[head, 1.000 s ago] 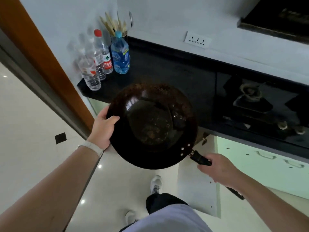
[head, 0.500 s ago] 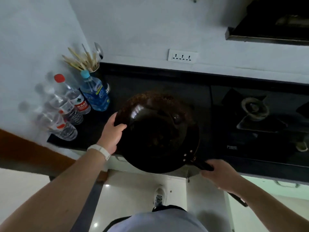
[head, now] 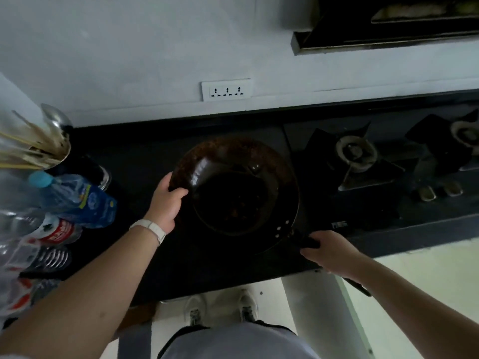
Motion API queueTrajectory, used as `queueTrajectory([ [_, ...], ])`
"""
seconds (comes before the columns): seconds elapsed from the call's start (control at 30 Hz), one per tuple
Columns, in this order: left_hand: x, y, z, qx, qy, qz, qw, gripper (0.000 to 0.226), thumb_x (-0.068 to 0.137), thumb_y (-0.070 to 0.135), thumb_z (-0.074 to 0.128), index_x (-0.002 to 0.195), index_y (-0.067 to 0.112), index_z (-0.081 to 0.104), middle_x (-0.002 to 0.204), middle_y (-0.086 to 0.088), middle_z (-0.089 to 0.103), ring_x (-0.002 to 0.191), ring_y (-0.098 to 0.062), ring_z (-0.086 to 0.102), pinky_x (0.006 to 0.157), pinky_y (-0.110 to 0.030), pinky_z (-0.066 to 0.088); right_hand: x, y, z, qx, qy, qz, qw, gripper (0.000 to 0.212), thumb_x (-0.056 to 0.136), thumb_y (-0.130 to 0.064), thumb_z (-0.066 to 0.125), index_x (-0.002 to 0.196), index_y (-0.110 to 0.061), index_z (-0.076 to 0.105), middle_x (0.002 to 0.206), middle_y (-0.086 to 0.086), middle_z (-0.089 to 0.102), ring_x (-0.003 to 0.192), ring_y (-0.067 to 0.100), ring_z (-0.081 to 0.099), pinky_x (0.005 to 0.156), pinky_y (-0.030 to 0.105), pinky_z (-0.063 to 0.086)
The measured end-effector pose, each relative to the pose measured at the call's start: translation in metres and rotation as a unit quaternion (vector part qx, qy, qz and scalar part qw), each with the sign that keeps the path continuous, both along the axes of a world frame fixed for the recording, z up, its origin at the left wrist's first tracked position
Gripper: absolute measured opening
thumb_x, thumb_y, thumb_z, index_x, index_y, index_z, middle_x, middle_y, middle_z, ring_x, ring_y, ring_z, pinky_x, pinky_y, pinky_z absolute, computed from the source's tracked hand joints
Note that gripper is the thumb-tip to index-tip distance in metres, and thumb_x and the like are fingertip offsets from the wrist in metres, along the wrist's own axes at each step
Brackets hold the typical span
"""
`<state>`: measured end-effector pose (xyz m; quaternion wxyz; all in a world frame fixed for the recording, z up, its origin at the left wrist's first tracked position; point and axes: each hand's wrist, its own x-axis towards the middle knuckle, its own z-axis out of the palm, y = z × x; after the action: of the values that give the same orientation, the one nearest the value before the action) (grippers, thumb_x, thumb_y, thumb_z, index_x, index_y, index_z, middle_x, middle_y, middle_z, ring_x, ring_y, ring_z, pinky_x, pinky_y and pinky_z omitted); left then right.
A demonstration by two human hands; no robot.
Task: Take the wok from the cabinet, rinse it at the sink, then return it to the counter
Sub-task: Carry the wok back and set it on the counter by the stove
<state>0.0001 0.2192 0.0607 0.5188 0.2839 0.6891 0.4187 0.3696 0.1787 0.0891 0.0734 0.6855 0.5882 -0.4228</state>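
A dark round wok (head: 233, 193) with brown residue inside is over the black counter (head: 145, 156), just left of the gas stove. My left hand (head: 166, 203) grips the wok's left rim, thumb over the edge. My right hand (head: 329, 252) is closed around its black handle (head: 304, 240) at the lower right. I cannot tell whether the wok's base touches the counter. No sink is in view.
A two-burner gas stove (head: 357, 156) lies right of the wok. Several water bottles (head: 77, 200) and a utensil holder with chopsticks (head: 39, 151) crowd the counter's left end. An open cabinet door (head: 316, 314) stands below the counter by my legs. A range hood (head: 388, 22) hangs above.
I have carried the wok forward from over the floor to above the counter. My view has swung right, toward the stove. Both hands keep the same grip.
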Motion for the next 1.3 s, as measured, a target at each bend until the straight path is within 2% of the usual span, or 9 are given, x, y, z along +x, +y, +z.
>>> queueTrajectory([
  [0.17, -0.011, 0.042, -0.003, -0.005, 0.009, -0.069, 0.998, 0.055, 0.091, 0.008, 0.056, 0.14, 0.033, 0.057, 0.128, 0.001, 0.066, 0.118, -0.021, 0.062, 0.104, -0.049, 0.049, -0.018, 0.002, 0.003, -0.008, -0.003, -0.047, 0.999, 0.016, 0.091, -0.026, 0.07, 0.076, -0.023, 0.064, 0.058, -0.003, 0.058, 0.048, 0.01, 0.055, 0.048, 0.024, 0.042],
  [0.33, -0.007, 0.082, -0.003, 0.002, 0.007, -0.077, 0.997, 0.044, 0.089, 0.007, 0.056, 0.121, 0.033, 0.068, 0.116, -0.001, 0.072, 0.11, -0.023, 0.066, 0.097, -0.048, 0.053, -0.03, 0.007, -0.005, 0.0, -0.025, -0.081, 0.996, 0.009, 0.087, -0.029, 0.069, 0.08, -0.025, 0.067, 0.057, -0.004, 0.062, 0.042, 0.007, 0.057, 0.044, 0.022, 0.045],
  [0.43, -0.003, 0.1, -0.003, 0.001, -0.002, -0.102, 0.995, 0.046, 0.087, 0.004, 0.054, 0.12, 0.033, 0.069, 0.115, -0.001, 0.072, 0.109, -0.023, 0.067, 0.094, -0.044, 0.055, -0.035, 0.01, -0.008, -0.001, -0.027, -0.104, 0.994, 0.012, 0.088, -0.029, 0.069, 0.077, -0.027, 0.064, 0.06, -0.004, 0.063, 0.041, 0.007, 0.056, 0.042, 0.022, 0.045],
  [0.57, -0.002, 0.12, -0.006, -0.007, -0.005, -0.126, 0.992, 0.042, 0.083, 0.003, 0.054, 0.109, 0.031, 0.072, 0.112, -0.006, 0.073, 0.106, -0.027, 0.068, 0.093, -0.047, 0.056, -0.04, 0.013, -0.009, -0.009, -0.024, -0.132, 0.991, 0.012, 0.089, -0.029, 0.069, 0.081, -0.021, 0.067, 0.061, -0.003, 0.063, 0.043, 0.01, 0.056, 0.042, 0.024, 0.045],
  [0.7, -0.007, 0.135, -0.021, -0.011, 0.0, -0.152, 0.988, 0.048, 0.076, 0.011, 0.058, 0.118, 0.029, 0.071, 0.114, -0.006, 0.074, 0.109, -0.028, 0.069, 0.097, -0.053, 0.054, -0.043, 0.014, -0.007, -0.01, -0.022, -0.148, 0.989, 0.013, 0.089, -0.03, 0.068, 0.087, -0.018, 0.069, 0.06, -0.004, 0.063, 0.041, 0.008, 0.055, 0.043, 0.025, 0.046],
  [1.0, -0.008, 0.126, -0.014, -0.019, -0.011, -0.174, 0.984, 0.038, 0.091, 0.007, 0.055, 0.122, 0.024, 0.07, 0.116, -0.005, 0.074, 0.108, -0.023, 0.07, 0.093, -0.042, 0.054, -0.06, 0.004, -0.009, -0.034, 0.027, -0.194, 0.98, 0.012, 0.093, -0.029, 0.066, 0.093, -0.017, 0.066, 0.063, -0.002, 0.062, 0.048, 0.012, 0.059, 0.048, 0.024, 0.05],
  [1.13, -0.016, 0.109, -0.022, -0.038, -0.037, -0.126, 0.991, 0.071, 0.081, 0.023, 0.069, 0.149, 0.026, 0.047, 0.139, -0.001, 0.061, 0.128, -0.025, 0.059, 0.106, -0.049, 0.048, -0.073, -0.002, -0.007, -0.044, 0.048, -0.191, 0.979, 0.01, 0.096, -0.026, 0.062, 0.094, -0.015, 0.062, 0.068, 0.001, 0.064, 0.052, 0.013, 0.062, 0.052, 0.026, 0.052],
  [1.17, -0.014, 0.1, -0.017, -0.04, -0.043, -0.108, 0.992, 0.07, 0.086, 0.018, 0.067, 0.152, 0.025, 0.044, 0.139, 0.001, 0.06, 0.128, -0.025, 0.058, 0.107, -0.049, 0.046, -0.076, -0.004, -0.008, -0.049, 0.057, -0.191, 0.979, 0.01, 0.096, -0.024, 0.061, 0.093, -0.014, 0.061, 0.067, 0.001, 0.065, 0.051, 0.014, 0.062, 0.054, 0.027, 0.053],
  [1.3, -0.001, 0.056, -0.003, -0.035, -0.051, -0.116, 0.991, 0.05, 0.094, 0.006, 0.053, 0.14, 0.026, 0.057, 0.123, -0.001, 0.072, 0.117, -0.022, 0.066, 0.107, -0.05, 0.048, -0.093, -0.012, -0.011, -0.068, 0.115, -0.196, 0.971, 0.015, 0.098, -0.019, 0.058, 0.085, -0.011, 0.056, 0.063, 0.0, 0.065, 0.044, 0.01, 0.06, 0.054, 0.024, 0.054],
])
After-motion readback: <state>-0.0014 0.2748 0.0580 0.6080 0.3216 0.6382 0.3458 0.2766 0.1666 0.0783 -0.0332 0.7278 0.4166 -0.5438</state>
